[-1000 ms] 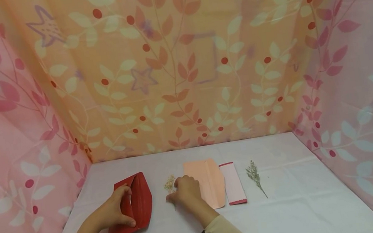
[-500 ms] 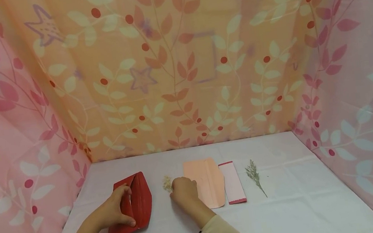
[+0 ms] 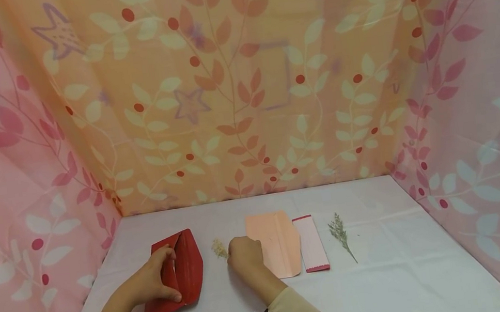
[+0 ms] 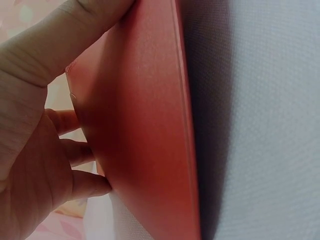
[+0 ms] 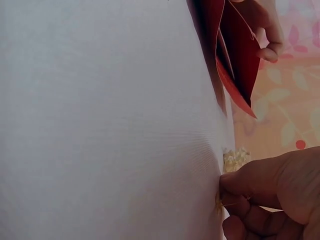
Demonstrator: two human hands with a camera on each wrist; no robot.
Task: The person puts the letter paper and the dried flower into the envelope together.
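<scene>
A red envelope [image 3: 191,270] lies at the left with its flap unfolded and its mouth gaping. My left hand [image 3: 155,279] grips it by opposite edges, thumb at the near side and fingers at the far side; the left wrist view shows the envelope's red paper [image 4: 145,110] bowed between them. To its right, my right hand [image 3: 246,258] pinches the thin stem of a small pale-yellow dried flower sprig [image 3: 218,248]. In the right wrist view the sprig's blossoms [image 5: 236,159] stick out beyond the thumb and finger, low against the cloth.
A peach envelope [image 3: 272,247] lies just right of my right hand, beside a pale pink card strip [image 3: 313,244] with red ends. Farther right is a green dried sprig [image 3: 340,233]. White cloth [image 3: 387,285] covers the table, and patterned curtains [image 3: 246,125] enclose its back and sides.
My right hand has closed its fingers on the flower sprig's stem, and the blossoms have tipped and shifted left. My left hand has stayed on the red envelope.
</scene>
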